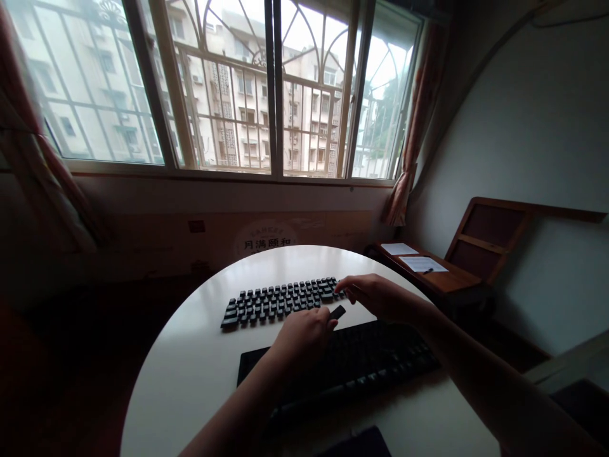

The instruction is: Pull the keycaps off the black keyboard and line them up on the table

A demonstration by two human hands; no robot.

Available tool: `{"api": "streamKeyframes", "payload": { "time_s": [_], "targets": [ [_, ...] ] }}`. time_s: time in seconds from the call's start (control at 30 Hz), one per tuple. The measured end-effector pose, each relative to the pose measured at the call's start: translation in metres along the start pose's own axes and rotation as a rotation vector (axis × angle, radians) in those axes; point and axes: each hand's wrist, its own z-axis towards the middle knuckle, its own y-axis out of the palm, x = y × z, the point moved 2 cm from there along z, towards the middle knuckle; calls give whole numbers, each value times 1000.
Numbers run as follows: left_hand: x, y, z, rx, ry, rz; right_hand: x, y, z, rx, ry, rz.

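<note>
Loose black keycaps (278, 303) stand in rows on the white round table (190, 355). My left hand (307, 327) is closed around a long black keycap (337, 312), whose end sticks out past the thumb. At the right end of the rows, my right hand (373, 293) reaches down with its fingers bent and a little apart. Its index fingertip is at or touching the last keycaps; no held thing shows in it. A black keyboard (361, 355) lies nearer to me, below both hands. Its upper face is dark, and my left forearm hides part of it.
A dark flat object (361, 443) lies at the table's near edge. On the right, a wooden chair (447, 276) holds paper sheets (423, 263) and a pen (427, 271). Beyond the table stand a printed panel (304, 228) and a barred window (276, 95) with curtains.
</note>
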Motion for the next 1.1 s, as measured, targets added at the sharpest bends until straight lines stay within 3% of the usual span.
{"api": "streamKeyframes", "payload": {
  "time_s": [0.13, 0.23, 0.5, 1.1],
  "targets": [
    [-5, -2, -1, 34, -82, -22, -8, -5, 41, -64, -146, -50],
    [-9, -4, -1, 47, -120, -57, -5, -2, 54, -151, -186, -41],
    [-16, -3, 5, -12, -187, -87, 15, 18, 54, -275, -152, -15],
    [-12, 1, 9, -15, -247, -34, 31, 26, 56, -273, -206, -74]
  ]
}}
